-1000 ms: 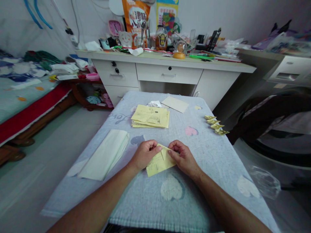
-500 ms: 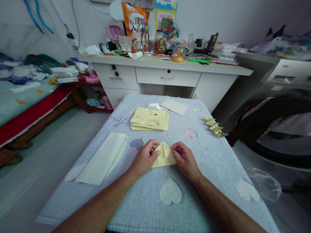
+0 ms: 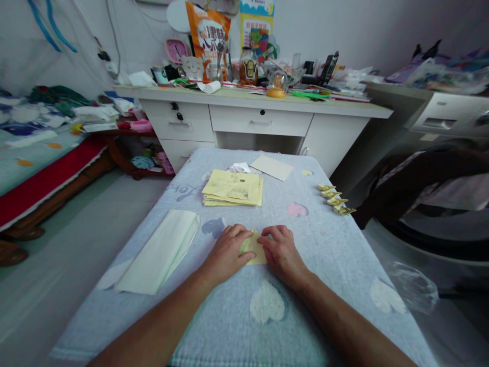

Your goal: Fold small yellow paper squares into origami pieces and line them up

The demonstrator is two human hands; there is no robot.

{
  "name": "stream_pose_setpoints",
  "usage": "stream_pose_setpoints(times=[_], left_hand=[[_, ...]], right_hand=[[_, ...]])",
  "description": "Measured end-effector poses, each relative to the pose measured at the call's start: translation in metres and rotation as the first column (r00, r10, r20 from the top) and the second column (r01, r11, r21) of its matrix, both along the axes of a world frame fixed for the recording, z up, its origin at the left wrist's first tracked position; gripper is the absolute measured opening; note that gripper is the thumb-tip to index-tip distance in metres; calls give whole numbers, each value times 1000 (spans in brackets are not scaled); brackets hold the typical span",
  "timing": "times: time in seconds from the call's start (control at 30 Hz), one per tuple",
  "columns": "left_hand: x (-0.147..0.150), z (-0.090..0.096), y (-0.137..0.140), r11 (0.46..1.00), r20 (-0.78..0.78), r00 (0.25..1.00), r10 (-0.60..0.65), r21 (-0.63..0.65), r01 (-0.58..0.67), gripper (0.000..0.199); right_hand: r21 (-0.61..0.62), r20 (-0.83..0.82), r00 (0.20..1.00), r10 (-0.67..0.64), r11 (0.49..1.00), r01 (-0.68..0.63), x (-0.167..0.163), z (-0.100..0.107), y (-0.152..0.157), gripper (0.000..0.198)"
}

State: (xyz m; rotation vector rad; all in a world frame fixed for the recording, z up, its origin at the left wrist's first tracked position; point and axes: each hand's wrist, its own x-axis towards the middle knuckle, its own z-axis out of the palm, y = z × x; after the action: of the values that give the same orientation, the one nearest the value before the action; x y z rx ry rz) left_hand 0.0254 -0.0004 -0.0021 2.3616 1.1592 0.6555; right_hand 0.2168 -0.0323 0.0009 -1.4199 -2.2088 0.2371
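Observation:
Between my hands lies a piece of folded yellow paper [image 3: 260,256] on the cloth, its pointed end facing away from me. My left hand [image 3: 230,248] holds its left side, with the thumb across the lower part and the fingers along the upper edge. Fingers bent together, my right hand [image 3: 281,250] grips the right side and covers much of it. Beyond the hands sits a stack of yellow paper sheets [image 3: 233,187] with dark markings. Several folded yellow paper pieces [image 3: 333,198], boat-like in shape, stand in a row near the table's right edge.
A pale green folded sheet bundle [image 3: 158,252] lies left on the cloth-covered table [image 3: 324,316]. At the far end are a beige card [image 3: 272,167] and crumpled white tissue [image 3: 239,167]. A white desk [image 3: 263,121] full of items stands behind; a washing machine [image 3: 439,122] is at right.
My right hand has moved left over the folded paper and now covers its right part. My left hand has flattened onto the left side. The view has shifted slightly.

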Motion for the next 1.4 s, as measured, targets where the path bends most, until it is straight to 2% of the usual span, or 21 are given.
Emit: stream_pose_setpoints(times=[0.13,0.3,0.43,0.67,1.1,1.4], left_hand=[[-9,1,2,997,-10,997,-73,-6,73,46],[-13,1,2,996,-17,997,-72,51,73,27],[-9,0,-2,995,-56,998,-40,92,46,11],[-2,-1,-6,985,-159,987,-27,166,54,12],[0,1,-6,956,-249,966,-71,258,137,20],[1,0,-5,961,-278,958,-66,239,136,16]], right_hand=[[-52,48,995,83,995,-80,-2,3,-1,33],[-99,103,991,83,992,-72,-4,4,-1,42],[-111,131,989,65,992,-51,-5,4,0,41],[-110,160,986,38,994,-20,-6,7,2,39],[-113,173,985,28,994,-8,-8,9,3,39],[-131,210,977,42,991,-14,-8,11,4,43]])
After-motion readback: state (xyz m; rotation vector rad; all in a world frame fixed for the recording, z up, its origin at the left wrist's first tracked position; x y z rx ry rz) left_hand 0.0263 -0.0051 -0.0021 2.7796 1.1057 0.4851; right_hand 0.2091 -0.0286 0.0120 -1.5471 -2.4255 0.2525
